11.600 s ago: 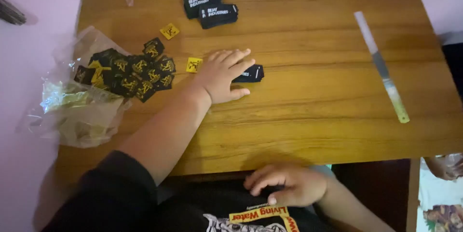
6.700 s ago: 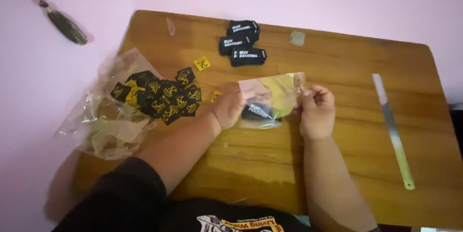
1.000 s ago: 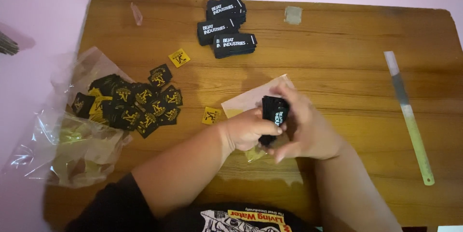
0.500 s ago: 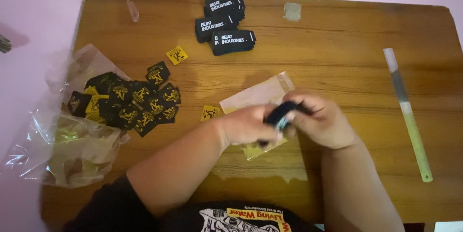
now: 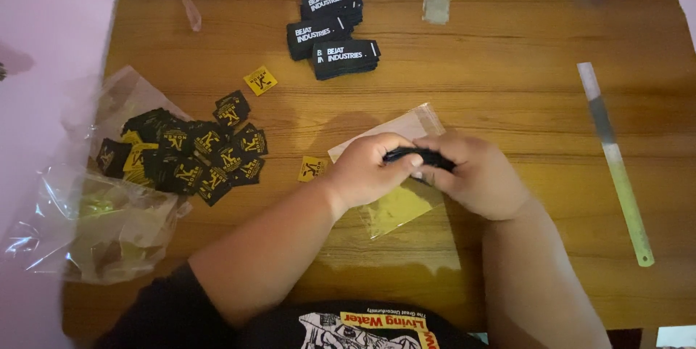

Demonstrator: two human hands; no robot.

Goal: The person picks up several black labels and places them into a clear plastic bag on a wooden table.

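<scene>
At the far left, a crumpled clear plastic bag (image 5: pixel 94 226) is spread on the brown wooden surface (image 5: pixel 507 66), with small black-and-yellow square labels (image 5: pixel 196 150) spilling from its mouth. Near the middle, a stack of black rectangular woven labels (image 5: pixel 420 157) is gripped between the left hand (image 5: pixel 370 171) and the right hand (image 5: pixel 482 175), both closed on it, over a flat clear plastic sleeve (image 5: pixel 395 204). A long metal ruler (image 5: pixel 615 160) is laid at the right.

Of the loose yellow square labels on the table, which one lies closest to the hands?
The yellow label just beside the left hand, by the clear bag. The other yellow label lies farther up, toward the black stacks.
</scene>
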